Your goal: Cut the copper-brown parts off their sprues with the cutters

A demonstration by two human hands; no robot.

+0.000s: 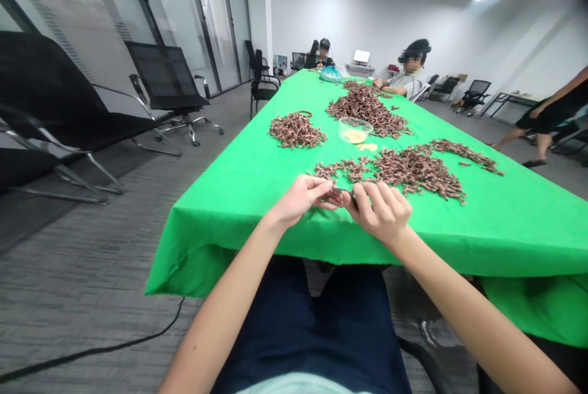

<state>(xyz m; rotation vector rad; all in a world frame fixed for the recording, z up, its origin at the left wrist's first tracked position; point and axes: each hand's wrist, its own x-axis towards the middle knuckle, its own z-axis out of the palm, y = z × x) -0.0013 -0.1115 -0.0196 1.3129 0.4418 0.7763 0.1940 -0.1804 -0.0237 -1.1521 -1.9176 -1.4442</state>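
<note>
My left hand [309,197] pinches a small brown dried piece, mostly hidden by the fingers, over the table's near edge. My right hand [382,207] is closed round a thin dark tool [340,190], whose tip reaches to the left fingertips; its exact kind does not show. Just beyond both hands spreads a pile of brown, knobbly dried pieces [416,168]. Farther off stands a clear plastic bowl [356,130] with pale yellow bits inside, and a few more such bits [367,147] lie on the cloth before it.
A green cloth [229,198] covers the long table. Other brown heaps lie at left [296,130] and farther back [367,109], near a blue plastic bag [331,74]. Two people sit at the table; another person stands at far right. Black chairs [168,78] line the left side.
</note>
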